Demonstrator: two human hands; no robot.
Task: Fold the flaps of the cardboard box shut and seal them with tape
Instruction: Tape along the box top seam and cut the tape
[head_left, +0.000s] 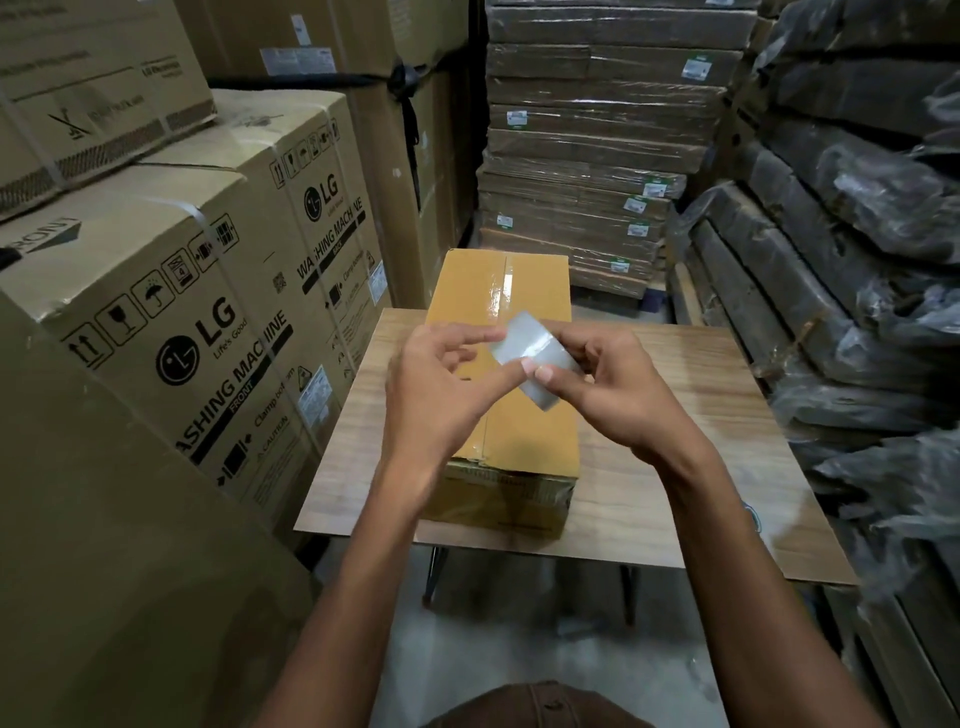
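Both hands (519, 379) hold tape (535, 358) above the cardboard box (524, 436), lying lengthwise away.

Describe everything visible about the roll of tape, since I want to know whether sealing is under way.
The roll of tape is a glossy, clear, greyish roll, held up above the cardboard box, tilted, not touching it. The right hand grips it from the right, thumb on its near face. The left hand pinches at its left edge with fingertip and thumb, seemingly picking at the tape end. No strip visibly runs to the box; a shiny strip already lies along the far seam.
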